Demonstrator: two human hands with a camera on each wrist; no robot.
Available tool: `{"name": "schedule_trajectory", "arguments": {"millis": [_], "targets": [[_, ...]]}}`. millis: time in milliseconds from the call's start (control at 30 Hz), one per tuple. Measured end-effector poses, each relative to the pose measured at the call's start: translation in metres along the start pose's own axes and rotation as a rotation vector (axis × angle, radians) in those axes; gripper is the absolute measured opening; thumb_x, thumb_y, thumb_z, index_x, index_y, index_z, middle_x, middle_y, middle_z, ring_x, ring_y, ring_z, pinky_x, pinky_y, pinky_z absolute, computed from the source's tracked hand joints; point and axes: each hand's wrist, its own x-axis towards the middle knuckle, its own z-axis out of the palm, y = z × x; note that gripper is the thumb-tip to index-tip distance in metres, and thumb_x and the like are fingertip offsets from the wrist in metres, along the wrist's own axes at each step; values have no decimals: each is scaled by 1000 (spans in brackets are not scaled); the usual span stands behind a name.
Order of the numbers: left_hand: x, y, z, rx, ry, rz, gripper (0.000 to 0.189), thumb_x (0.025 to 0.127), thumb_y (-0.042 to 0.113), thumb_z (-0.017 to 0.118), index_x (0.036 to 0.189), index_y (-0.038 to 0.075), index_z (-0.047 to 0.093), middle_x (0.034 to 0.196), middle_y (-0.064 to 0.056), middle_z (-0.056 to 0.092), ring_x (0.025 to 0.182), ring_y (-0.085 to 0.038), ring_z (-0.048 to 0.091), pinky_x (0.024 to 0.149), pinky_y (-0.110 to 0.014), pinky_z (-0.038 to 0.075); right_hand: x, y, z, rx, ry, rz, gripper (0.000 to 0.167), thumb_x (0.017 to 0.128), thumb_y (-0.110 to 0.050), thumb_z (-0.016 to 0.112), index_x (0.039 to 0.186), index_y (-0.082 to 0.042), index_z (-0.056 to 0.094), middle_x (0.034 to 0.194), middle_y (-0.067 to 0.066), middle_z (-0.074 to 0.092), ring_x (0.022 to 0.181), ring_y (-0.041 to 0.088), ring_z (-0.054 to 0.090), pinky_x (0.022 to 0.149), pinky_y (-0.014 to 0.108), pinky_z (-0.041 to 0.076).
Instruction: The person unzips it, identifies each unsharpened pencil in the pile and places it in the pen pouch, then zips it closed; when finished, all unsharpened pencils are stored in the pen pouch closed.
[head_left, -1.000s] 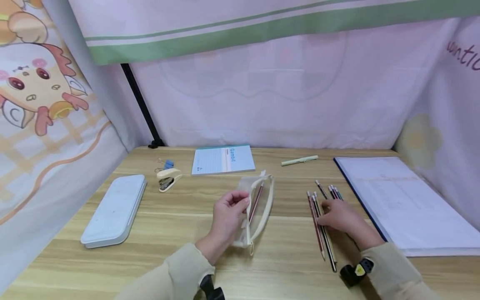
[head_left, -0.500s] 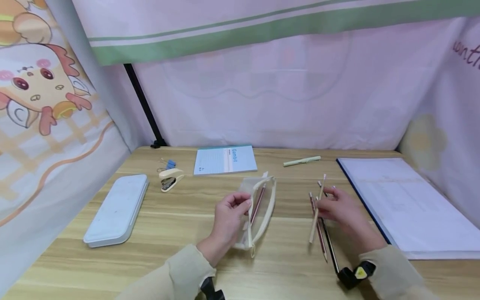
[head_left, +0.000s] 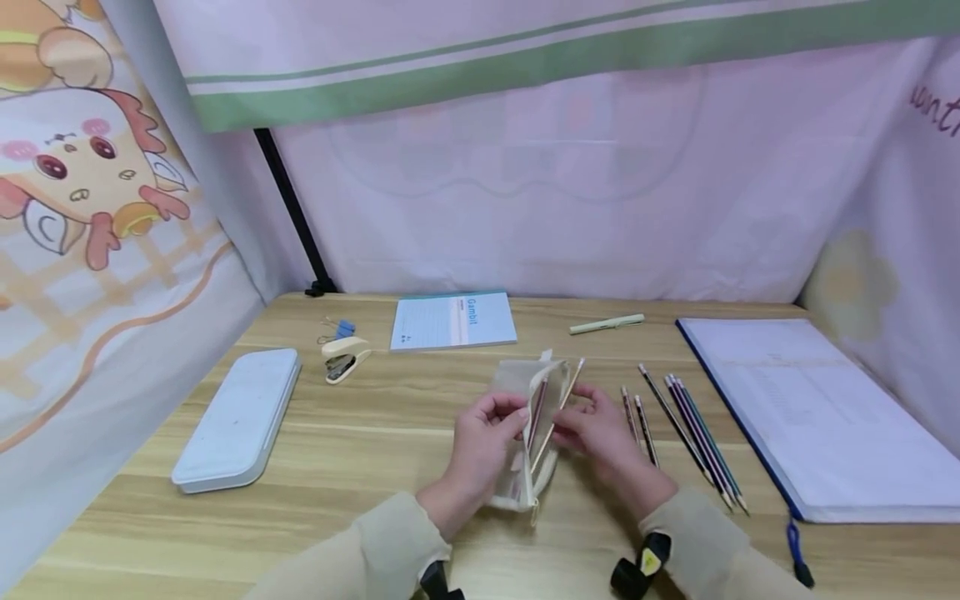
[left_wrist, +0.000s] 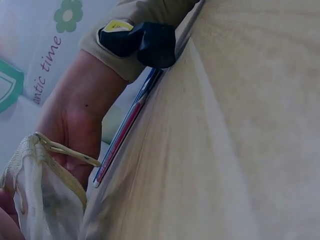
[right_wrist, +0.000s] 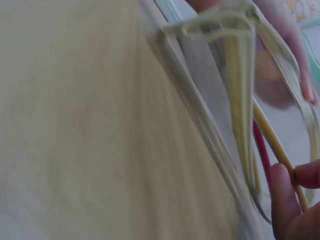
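Note:
My left hand [head_left: 480,446] pinches one edge of the mouth of a translucent zip pencil pouch [head_left: 513,377] with cream trim, holding it spread. A dark red pencil [head_left: 537,408] lies inside it. Between thumb and fingers, my right hand [head_left: 603,433] grips a yellowish pencil [right_wrist: 272,139], slanted with its lower part within the pouch opening. Two pencils [head_left: 647,429] lie partly hidden behind the right hand and wrist. Farther right, several dark pencils [head_left: 701,433] rest on the table. In the left wrist view, the pouch [left_wrist: 55,200] hides most of the left fingers.
A white hard case [head_left: 236,421] lies at left, near a cream stapler [head_left: 345,360] and blue binder clip [head_left: 344,329]. A notebook [head_left: 453,321] and pale green pen [head_left: 606,324] lie farther back. At right is a blue-edged folder [head_left: 817,417] with papers.
My right hand has picked up the yellowish pencil from the pencils at right and carried it left to the pouch. The left hand keeps its pinch, moving slightly right with the pouch.

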Motion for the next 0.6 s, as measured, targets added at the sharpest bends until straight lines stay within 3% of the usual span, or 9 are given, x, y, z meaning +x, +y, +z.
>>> {"name": "schedule_trajectory", "arguments": {"millis": [133, 333, 600], "targets": [[-1, 2, 0, 17, 6, -12, 18, 80, -5, 63, 98, -8, 62, 86, -9, 60, 72, -10, 55, 66, -20, 49, -4, 8, 11, -12, -26, 16, 60, 82, 7, 57, 134, 8, 28, 91, 13, 57, 66, 13, 61, 64, 24, 55], [-1, 3, 0, 8, 9, -20, 18, 80, -5, 63, 98, -9, 62, 85, -9, 60, 70, -9, 55, 64, -18, 48, -3, 18, 20, -89, -13, -40, 62, 79, 7, 60, 133, 10, 31, 80, 10, 58, 61, 13, 59, 61, 26, 54], [-1, 2, 5, -3, -5, -11, 18, 80, -6, 63, 97, -10, 62, 86, -10, 60, 69, -10, 53, 63, -18, 47, -7, 25, 26, -184, -25, -42, 57, 75, 10, 52, 130, 11, 38, 79, 9, 56, 63, 13, 56, 60, 27, 52]]}}
